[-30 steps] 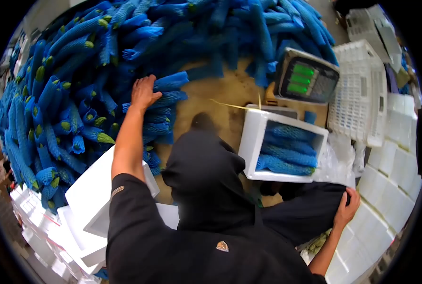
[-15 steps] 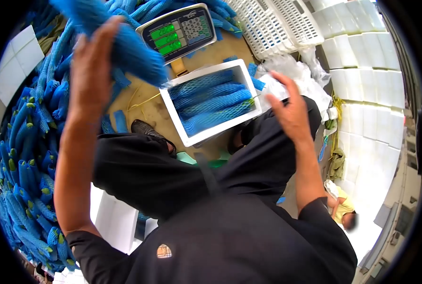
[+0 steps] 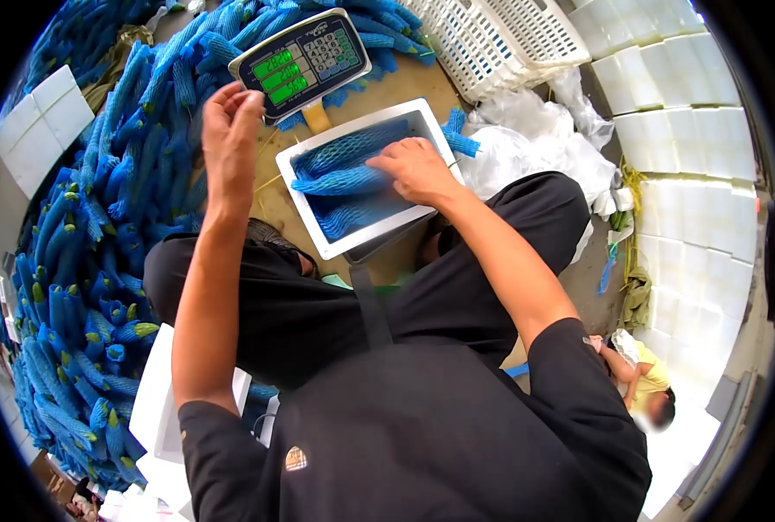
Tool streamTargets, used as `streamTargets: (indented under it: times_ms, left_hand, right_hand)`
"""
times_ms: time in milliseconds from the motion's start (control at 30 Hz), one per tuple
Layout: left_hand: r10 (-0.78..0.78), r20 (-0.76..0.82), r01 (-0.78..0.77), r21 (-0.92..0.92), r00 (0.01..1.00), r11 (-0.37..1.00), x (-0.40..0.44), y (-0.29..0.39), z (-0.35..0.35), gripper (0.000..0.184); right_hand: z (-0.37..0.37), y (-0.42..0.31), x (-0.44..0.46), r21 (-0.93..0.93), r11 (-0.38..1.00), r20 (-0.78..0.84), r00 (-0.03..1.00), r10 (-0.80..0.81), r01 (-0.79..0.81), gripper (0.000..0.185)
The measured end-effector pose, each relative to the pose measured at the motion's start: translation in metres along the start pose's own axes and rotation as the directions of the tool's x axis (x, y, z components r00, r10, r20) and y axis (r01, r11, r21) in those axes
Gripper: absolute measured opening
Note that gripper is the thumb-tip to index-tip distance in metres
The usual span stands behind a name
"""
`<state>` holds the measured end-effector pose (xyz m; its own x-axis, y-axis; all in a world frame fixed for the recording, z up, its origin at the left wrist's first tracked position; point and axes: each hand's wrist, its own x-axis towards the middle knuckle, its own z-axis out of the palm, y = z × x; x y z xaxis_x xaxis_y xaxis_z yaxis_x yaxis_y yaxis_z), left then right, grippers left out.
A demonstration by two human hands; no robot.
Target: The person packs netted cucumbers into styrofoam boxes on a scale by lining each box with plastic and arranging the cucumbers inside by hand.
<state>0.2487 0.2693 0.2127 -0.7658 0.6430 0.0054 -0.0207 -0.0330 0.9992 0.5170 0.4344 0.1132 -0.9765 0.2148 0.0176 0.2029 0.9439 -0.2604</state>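
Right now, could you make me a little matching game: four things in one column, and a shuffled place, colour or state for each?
1. left hand
2. right hand
3. scale
4. crate

A. white, with slotted sides
B. reaching into the foam box
C. showing lit green digits
D. raised, outside the box

Pairs: 1-D, 2-B, 3-C, 4-A

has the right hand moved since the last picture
Yes: the right hand has moved leftward in the view, from outside the white foam box to over its blue-netted contents.
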Motion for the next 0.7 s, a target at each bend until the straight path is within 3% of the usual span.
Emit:
streamTargets:
  times_ms: [100,167,400,533,633,700]
  left_hand:
    - [-0.094,0.074,0.093,0.025,0.993,0.995,-0.01,-0.007,0.012,0.055]
    - [-0.088,0.05,0.09,-0.041,0.995,0.995,-0.008,-0.006,0.012,0.055]
    - [-0.075,-0.225,0.013,-0.263,0.972,0.965,0.016,0.018,-0.028,0.046]
    - [-0.074,-0.229,0.008,-0.279,0.971,0.96,0.014,0.019,-0.031,0.046]
    - [-0.061,-0.198,0.02,-0.202,0.978,0.979,0.012,0.015,-0.027,0.048]
    - [-0.035,-0.151,0.014,-0.134,0.988,0.991,0.009,0.013,-0.02,0.049]
  right_hand:
    - [-0.003,0.0,0.007,-0.065,0.998,-0.125,0.992,-0.019,0.011,0.052]
    - [-0.02,-0.017,0.01,0.05,0.997,-0.11,0.992,0.069,-0.064,0.053]
    - [-0.031,-0.021,-0.009,0.258,0.943,-0.177,0.949,0.261,-0.211,0.047]
    - [-0.024,-0.009,-0.005,0.467,0.817,-0.167,0.874,0.456,-0.337,0.04]
    - [-0.022,-0.004,-0.004,0.687,0.559,0.015,0.778,0.628,-0.465,0.037]
    - [-0.015,0.004,-0.003,0.696,0.532,0.043,0.767,0.64,-0.483,0.037]
